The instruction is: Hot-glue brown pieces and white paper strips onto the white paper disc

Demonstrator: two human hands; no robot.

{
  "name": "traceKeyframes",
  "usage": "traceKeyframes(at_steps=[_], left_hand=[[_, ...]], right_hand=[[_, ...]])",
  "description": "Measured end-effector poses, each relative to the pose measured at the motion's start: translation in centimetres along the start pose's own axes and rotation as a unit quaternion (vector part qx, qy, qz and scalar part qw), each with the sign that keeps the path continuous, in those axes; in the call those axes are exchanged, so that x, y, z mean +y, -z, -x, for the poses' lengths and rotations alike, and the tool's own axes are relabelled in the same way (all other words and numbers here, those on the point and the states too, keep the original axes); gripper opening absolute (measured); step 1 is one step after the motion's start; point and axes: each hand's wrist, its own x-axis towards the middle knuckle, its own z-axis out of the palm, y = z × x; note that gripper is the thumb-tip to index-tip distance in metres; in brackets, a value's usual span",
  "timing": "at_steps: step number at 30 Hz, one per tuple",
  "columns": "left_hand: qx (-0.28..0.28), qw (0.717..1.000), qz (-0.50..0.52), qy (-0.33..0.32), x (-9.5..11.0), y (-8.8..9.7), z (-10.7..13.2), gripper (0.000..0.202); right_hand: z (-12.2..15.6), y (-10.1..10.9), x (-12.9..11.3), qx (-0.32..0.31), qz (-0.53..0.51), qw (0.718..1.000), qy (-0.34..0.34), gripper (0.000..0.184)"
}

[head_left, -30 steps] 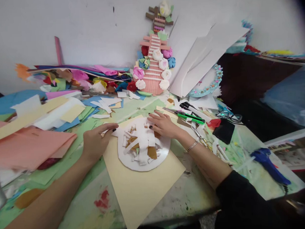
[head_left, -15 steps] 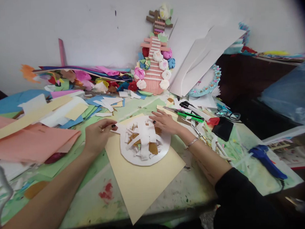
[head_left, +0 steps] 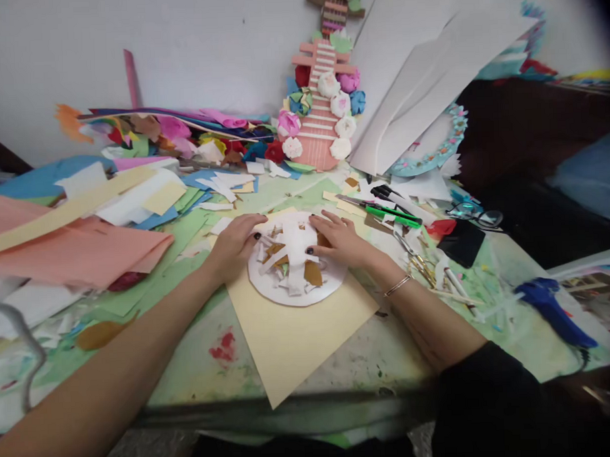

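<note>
No text, labels or numbers I can read here tbh, blue glue gun point(head_left: 553, 311) looks too blurry to tell.

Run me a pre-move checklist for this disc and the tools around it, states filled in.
1. Disc over the yellow sheet: ok.
2. Left hand at the disc's left edge, right hand on its right side: ok.
3. Strips on the disc firmly stuck: cannot tell.
4. Cutter and scissors off the disc: ok, both lie to its right.
5. Glue gun switched off: cannot tell.
6. Table tidy: not ok, paper scraps lie about.
</note>
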Motion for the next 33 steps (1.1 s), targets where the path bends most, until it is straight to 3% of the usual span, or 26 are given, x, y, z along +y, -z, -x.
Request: traceKeyframes(at_steps=[6, 9, 13, 18, 22, 25, 28, 31, 33], left_hand=[[0.003, 0.999, 0.018, 0.037, -1.0, 1.4, 0.1, 0.037], [-0.029, 0.998, 0.007, 0.048, -0.7, 1.9, 0.1, 0.044], [-0.076, 0.995, -0.032, 0.063, -0.6, 1.7, 0.2, 0.053], [-0.076, 0.994, -0.035, 0.073, -1.1, 1.5, 0.0, 0.051], [-0.062, 0.995, -0.021, 0.070, -1.2, 1.3, 0.0, 0.049], [-0.034, 0.997, -0.006, 0.063, -0.9, 1.2, 0.0, 0.047], [0.025, 0.998, -0.003, 0.065, -0.7, 1.3, 0.1, 0.043], [0.154, 0.985, -0.009, 0.081, -0.6, 1.5, 0.1, 0.038], [0.210, 0.972, 0.024, 0.106, -0.6, 1.6, 0.2, 0.038]], right_hand=[[0.8, -0.1, 0.3, 0.110, -0.053, 0.993, -0.007, 0.064], [1.1, -0.1, 0.8, 0.148, -0.118, 0.976, -0.110, 0.055], [1.1, -0.5, 1.8, 0.161, -0.185, 0.941, -0.234, 0.045], [0.8, -0.7, 3.4, 0.164, -0.284, 0.903, -0.279, 0.043], [1.3, 0.3, 3.8, 0.123, -0.412, 0.858, -0.282, 0.036], [1.9, 1.0, 3.6, 0.076, -0.487, 0.831, -0.259, 0.016], [2.1, 1.2, 3.5, 0.067, -0.532, 0.805, -0.254, 0.011], [1.8, 1.0, 3.6, 0.110, -0.560, 0.779, -0.259, 0.013], [1.4, 0.8, 3.9, 0.159, -0.573, 0.761, -0.262, 0.014]])
